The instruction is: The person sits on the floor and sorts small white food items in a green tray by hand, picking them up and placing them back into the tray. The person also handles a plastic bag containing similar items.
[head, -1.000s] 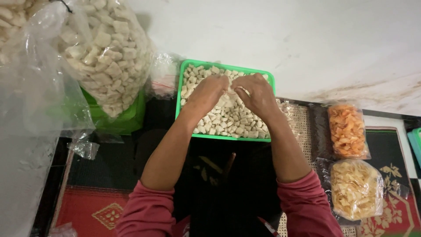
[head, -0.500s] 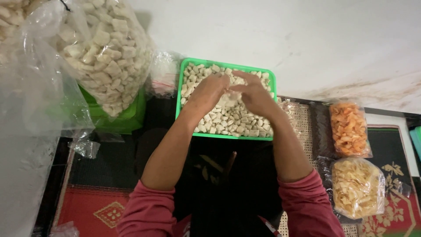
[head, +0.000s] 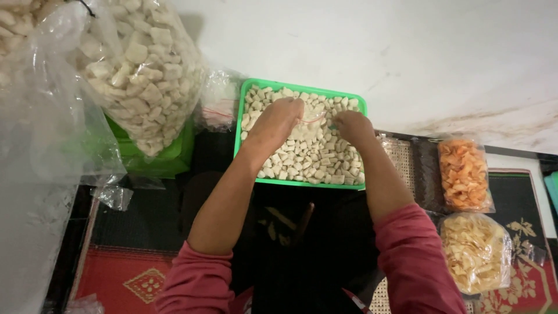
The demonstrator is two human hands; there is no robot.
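At the upper middle of the frame, a green tray (head: pixel 242 116) full of pale cracker pieces (head: pixel 308 157) sits on the floor against the white wall. Both hands are over it: the left hand (head: pixel 278 121) and right hand (head: pixel 350 125) each pinch an end of a thin rubber band (head: pixel 314 118) stretched between them. A big clear bag of the same pieces (head: pixel 139 64) hangs at upper left, and two small bags of orange chips (head: pixel 464 173) and yellow chips (head: pixel 475 251) lie at right.

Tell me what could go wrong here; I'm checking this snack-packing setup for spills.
The green tray is heaped with pale cracker pieces close to its rim, so the left hand and right hand working in it could push some over the edge. The thin strand stretched between the hands might snap or slip. The big bag of crackers beside the tray looks bulky and could slump against it.
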